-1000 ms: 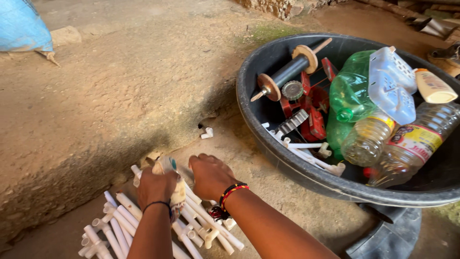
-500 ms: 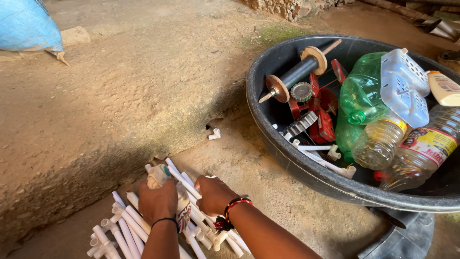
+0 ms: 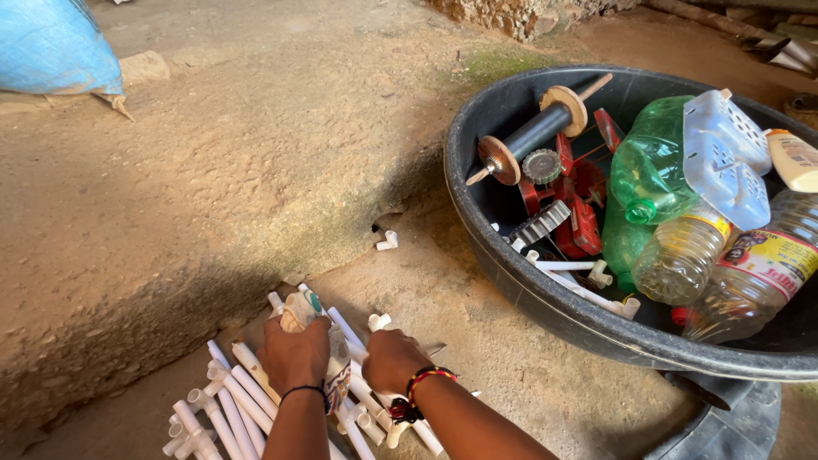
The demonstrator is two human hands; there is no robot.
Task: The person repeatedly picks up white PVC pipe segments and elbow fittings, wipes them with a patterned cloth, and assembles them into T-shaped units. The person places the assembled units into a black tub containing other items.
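A pile of short white plastic pipe pieces [image 3: 230, 400] with elbow and tee joints lies on the dirt floor at the bottom left. My left hand [image 3: 294, 353] is closed around a pale crumpled bundle [image 3: 308, 312] with coloured marks, resting on top of the pipes. My right hand [image 3: 392, 359], with a beaded bracelet on the wrist, presses down on the pipes beside it, fingers curled over them. Whether it grips one is unclear.
A large black basin [image 3: 511, 273] on the right holds a spool with wooden ends [image 3: 532, 132], red gear parts [image 3: 571, 204], a green bottle [image 3: 652, 162], clear bottles [image 3: 682, 255] and a white perforated container [image 3: 724, 153]. A small white fitting [image 3: 388, 242] lies on the floor. A blue sack [image 3: 51, 47] sits far left.
The view has shifted slightly, so the basin and the pipe pile sit further right. My hands have drawn closer together on the pile, the left one now gripping the bundle.
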